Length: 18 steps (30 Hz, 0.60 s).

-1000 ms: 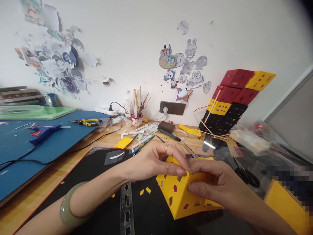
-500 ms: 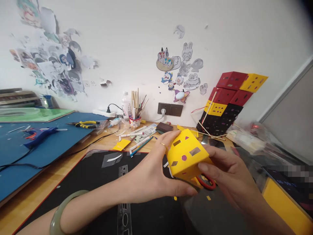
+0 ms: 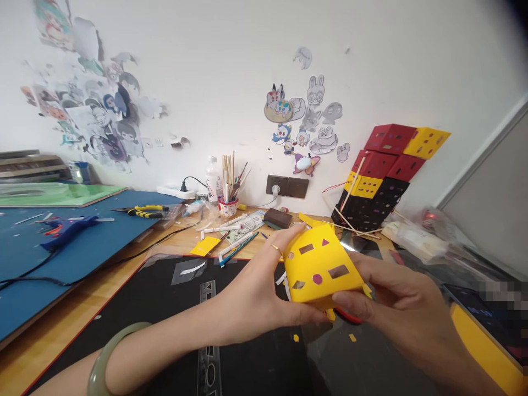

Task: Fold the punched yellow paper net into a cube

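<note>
A yellow paper box (image 3: 319, 264) with small cut-out shapes in its faces is held up above the black desk mat (image 3: 157, 313). My left hand (image 3: 268, 286) wraps round its left side, the thumb along the lower edge. On the right, my right hand (image 3: 391, 297) grips the box with its thumb at the lower front corner and its fingers behind. Below the box, partly hidden, shows the red handle of a pair of scissors (image 3: 348, 316). A clear stencil ruler (image 3: 209, 363) lies on the mat under my left forearm.
Stacked red, yellow and black boxes (image 3: 375, 173) stand leaning at the back right. Pliers (image 3: 146, 211) and a blue glue gun (image 3: 68, 228) lie at the left. A pen cup (image 3: 228, 205), bottle (image 3: 212, 179) and pens (image 3: 239, 248) are behind the mat; a phone (image 3: 487, 319) lies right.
The yellow box has been tilted and turned a little, so more of its patterned face shows and less of its underside. Both hands keep their hold, and the scissors handle is more covered.
</note>
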Each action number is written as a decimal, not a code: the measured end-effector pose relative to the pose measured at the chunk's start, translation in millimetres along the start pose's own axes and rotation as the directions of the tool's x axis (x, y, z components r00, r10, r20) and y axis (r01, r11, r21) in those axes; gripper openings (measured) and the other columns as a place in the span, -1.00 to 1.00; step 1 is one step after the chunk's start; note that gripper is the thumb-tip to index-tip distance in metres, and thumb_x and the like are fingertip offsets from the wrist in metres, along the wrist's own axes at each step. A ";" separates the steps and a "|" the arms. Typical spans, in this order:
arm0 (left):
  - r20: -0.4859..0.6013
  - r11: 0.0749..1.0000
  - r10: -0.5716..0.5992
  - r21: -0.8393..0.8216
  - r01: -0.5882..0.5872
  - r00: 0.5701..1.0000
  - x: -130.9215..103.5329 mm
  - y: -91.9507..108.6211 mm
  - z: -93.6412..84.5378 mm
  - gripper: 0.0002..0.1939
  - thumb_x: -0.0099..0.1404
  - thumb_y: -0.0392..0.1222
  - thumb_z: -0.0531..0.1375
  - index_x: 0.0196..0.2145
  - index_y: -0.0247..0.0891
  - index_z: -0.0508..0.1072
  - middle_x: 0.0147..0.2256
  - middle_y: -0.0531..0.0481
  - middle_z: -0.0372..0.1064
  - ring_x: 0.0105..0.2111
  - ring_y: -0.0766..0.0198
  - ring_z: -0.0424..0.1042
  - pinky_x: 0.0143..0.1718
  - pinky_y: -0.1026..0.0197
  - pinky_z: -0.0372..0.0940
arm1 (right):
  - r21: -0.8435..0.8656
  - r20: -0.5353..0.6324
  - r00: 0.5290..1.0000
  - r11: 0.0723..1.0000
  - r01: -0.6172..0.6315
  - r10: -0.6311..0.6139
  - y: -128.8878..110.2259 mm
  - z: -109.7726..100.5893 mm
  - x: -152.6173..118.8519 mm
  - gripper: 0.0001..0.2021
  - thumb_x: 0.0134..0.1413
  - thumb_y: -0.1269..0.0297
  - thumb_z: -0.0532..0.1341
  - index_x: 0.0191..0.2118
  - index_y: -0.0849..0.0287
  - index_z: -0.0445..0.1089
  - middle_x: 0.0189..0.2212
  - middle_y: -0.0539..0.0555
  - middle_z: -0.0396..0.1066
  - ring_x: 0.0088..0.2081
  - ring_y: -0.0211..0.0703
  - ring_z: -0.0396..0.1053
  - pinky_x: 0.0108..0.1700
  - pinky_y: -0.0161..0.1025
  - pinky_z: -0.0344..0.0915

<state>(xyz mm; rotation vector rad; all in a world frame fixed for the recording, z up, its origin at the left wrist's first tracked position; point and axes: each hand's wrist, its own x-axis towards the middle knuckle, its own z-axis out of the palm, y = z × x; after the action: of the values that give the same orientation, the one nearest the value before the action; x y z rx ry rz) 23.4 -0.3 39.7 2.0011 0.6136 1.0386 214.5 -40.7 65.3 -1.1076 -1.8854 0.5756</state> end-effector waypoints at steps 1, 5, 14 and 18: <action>-0.004 0.999 -0.013 -0.034 0.013 1.000 0.2 -1.7 0.4 -0.01 -0.05 -0.13 0.36 0.18 -0.06 -0.16 0.16 -0.07 -0.07 0.14 0.07 -0.01 0.16 0.04 -0.07 | -0.009 -0.021 1.000 1.000 0.022 -0.022 1.0 -0.7 -0.7 -0.93 -0.09 0.22 0.28 -0.44 0.06 0.49 -0.43 0.00 0.48 -0.36 -0.11 0.43 -0.38 -0.30 0.38; -0.020 0.999 0.010 -0.036 -0.010 1.000 1.6 -8.7 1.0 0.06 -0.09 -0.11 0.38 0.19 -0.06 -0.23 0.15 -0.13 -0.06 0.12 0.02 0.01 0.13 -0.02 -0.01 | -0.054 -0.014 0.991 0.990 0.134 -0.135 5.1 -8.0 -1.9 -0.83 -0.11 0.26 0.30 -0.30 -0.08 0.48 -0.30 -0.05 0.49 -0.34 -0.16 0.44 -0.36 -0.34 0.40; -0.114 0.642 0.617 0.645 -0.414 0.779 9.8 -31.2 -5.9 -0.27 0.14 -0.34 0.19 0.16 -0.15 -0.12 0.06 -0.24 0.02 0.09 0.02 0.05 0.06 -0.11 0.08 | -0.314 0.010 0.975 0.925 0.215 -0.223 14.9 -22.1 0.4 -0.46 -0.29 0.10 0.37 -0.06 -0.01 0.38 -0.03 0.11 0.37 0.00 0.08 0.29 0.01 -0.06 0.26; 0.012 0.409 0.733 0.791 -0.455 0.680 9.3 -44.4 -10.4 -0.41 0.12 -0.46 0.14 0.07 -0.23 0.03 0.02 -0.25 0.05 0.10 -0.06 0.02 0.07 -0.22 0.01 | -0.106 -0.050 0.992 0.988 0.113 -0.119 8.3 -20.5 3.1 -0.63 -0.14 0.04 0.27 -0.15 0.00 0.42 -0.11 0.09 0.41 -0.07 0.00 0.35 -0.03 -0.13 0.29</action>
<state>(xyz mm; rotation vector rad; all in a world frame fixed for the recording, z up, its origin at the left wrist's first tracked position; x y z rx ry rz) 17.1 36.3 11.5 2.9501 0.5264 1.8428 235.1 -34.5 71.5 -1.0602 -1.9340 0.3822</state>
